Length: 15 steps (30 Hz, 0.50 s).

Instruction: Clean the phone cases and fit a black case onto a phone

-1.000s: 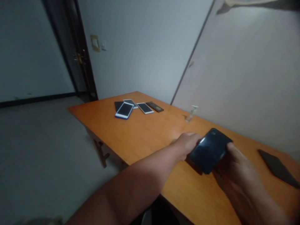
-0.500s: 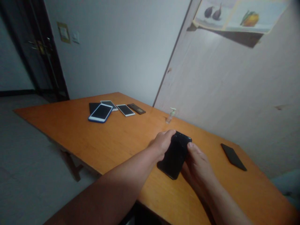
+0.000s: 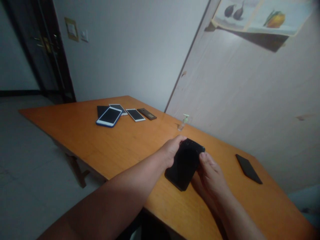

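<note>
A black smartphone (image 3: 185, 165) with a dark, glossy face is held above the near part of the wooden table. My left hand (image 3: 173, 150) grips its left edge, the thumb reaching to the upper corner. On the opposite edge, my right hand (image 3: 210, 170) is closed with its thumb near the upper right corner. Fingers of both hands are largely hidden behind the phone. Beyond it stands a small clear pump bottle (image 3: 182, 124) with a pale green top.
On the far left of the wooden table (image 3: 82, 133) lie a blue-cased phone (image 3: 109, 117), a dark flat item (image 3: 102, 110), two white phones (image 3: 135, 115) and a brown phone-like object (image 3: 147, 114). A dark flat slab (image 3: 248, 169) lies at right, near the wall.
Both hands still hold the black smartphone, whose lower end has swung slightly left. The view has shifted a little; the other items stay in place.
</note>
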Each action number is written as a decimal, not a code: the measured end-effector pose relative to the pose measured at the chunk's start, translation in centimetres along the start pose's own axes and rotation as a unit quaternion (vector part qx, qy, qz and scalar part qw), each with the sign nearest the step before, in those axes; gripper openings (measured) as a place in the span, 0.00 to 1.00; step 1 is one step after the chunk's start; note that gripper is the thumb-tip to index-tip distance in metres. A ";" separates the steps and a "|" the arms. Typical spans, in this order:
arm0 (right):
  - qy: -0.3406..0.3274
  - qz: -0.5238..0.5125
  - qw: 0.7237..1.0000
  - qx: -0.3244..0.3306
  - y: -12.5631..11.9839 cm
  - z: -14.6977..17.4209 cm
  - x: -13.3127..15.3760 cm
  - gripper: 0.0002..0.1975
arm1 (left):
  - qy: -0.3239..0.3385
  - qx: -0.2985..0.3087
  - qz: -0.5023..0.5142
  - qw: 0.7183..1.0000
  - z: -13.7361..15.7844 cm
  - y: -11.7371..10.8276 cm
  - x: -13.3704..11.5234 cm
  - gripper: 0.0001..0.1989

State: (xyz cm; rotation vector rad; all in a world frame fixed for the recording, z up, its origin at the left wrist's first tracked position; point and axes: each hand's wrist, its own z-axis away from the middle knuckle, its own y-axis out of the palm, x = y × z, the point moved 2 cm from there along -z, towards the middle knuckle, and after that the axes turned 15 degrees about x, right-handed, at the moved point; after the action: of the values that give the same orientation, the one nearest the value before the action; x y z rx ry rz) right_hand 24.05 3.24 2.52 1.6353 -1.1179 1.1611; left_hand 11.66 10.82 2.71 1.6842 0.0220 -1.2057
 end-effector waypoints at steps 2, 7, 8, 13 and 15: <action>-0.001 0.005 1.000 -0.001 -0.2 0.0 -0.1 0.14 | -0.015 0.020 0.022 0.999 0.1 0.2 0.0 0.13; 0.001 0.006 1.000 -0.005 -0.5 0.1 -0.6 0.15 | -0.043 0.038 0.069 0.996 0.2 0.3 0.0 0.13; 0.005 0.007 1.000 -0.005 -0.6 0.1 -0.7 0.16 | -0.044 0.039 0.072 0.996 0.2 0.3 0.0 0.13; -0.001 -0.001 1.000 0.002 -0.3 -0.1 -0.8 0.16 | -0.051 0.048 0.085 0.994 0.4 0.2 -0.1 0.12; -0.005 -0.008 1.000 0.004 -0.2 -0.1 -0.9 0.15 | -0.053 0.046 0.089 0.994 0.5 0.3 -0.2 0.12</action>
State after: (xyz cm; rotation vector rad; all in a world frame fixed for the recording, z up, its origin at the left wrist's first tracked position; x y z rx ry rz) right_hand 24.06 3.56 1.70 1.6549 -1.1057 1.1497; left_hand 11.37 10.43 3.12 1.6617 -0.2478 -1.1734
